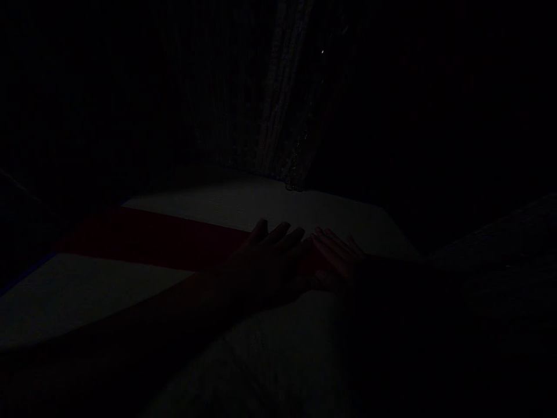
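In near darkness we see our left hand and right hand palm down, just beside each other, fingers extended and both grips wide. Beneath them runs a broad, flat, dark-red band, reaching past the left hand across a pale, flat surface. Beyond both hands, at its far edge, is a dark, glinting object, too dim to identify.

No readable text, labels, numbers or signs; lighting too dim
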### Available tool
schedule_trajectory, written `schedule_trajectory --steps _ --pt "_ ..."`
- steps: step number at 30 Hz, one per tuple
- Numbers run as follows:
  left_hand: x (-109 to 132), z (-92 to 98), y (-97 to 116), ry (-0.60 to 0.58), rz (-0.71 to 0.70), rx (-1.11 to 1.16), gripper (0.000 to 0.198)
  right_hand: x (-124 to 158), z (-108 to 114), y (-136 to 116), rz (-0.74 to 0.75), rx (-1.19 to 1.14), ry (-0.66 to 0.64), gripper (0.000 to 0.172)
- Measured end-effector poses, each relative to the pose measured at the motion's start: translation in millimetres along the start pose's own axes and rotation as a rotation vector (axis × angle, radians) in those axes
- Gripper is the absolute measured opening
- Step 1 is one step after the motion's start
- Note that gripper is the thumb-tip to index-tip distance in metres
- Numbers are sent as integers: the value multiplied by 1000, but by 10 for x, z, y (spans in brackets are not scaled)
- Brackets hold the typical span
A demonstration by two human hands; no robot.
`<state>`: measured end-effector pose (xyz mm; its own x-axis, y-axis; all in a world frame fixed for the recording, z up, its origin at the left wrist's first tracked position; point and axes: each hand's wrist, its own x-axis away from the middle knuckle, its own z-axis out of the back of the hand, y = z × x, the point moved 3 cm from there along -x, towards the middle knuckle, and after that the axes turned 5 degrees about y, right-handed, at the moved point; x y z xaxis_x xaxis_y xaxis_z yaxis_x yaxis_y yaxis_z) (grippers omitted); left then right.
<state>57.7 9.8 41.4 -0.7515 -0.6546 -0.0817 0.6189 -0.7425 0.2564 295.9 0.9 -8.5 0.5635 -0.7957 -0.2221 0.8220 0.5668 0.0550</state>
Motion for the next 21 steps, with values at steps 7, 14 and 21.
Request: schedule_trajectory --steps 7,14,21 --pt "-8 -31 -18 -5 -2 8 81 -33 78 -141 -56 34 56 69" --pt "-20 -28 -9 -22 5 14 80 -22 101 -52 96 114 50 64" --pt "6 -73 -30 69 -19 6 78 119 137 28 15 132 -24 62"
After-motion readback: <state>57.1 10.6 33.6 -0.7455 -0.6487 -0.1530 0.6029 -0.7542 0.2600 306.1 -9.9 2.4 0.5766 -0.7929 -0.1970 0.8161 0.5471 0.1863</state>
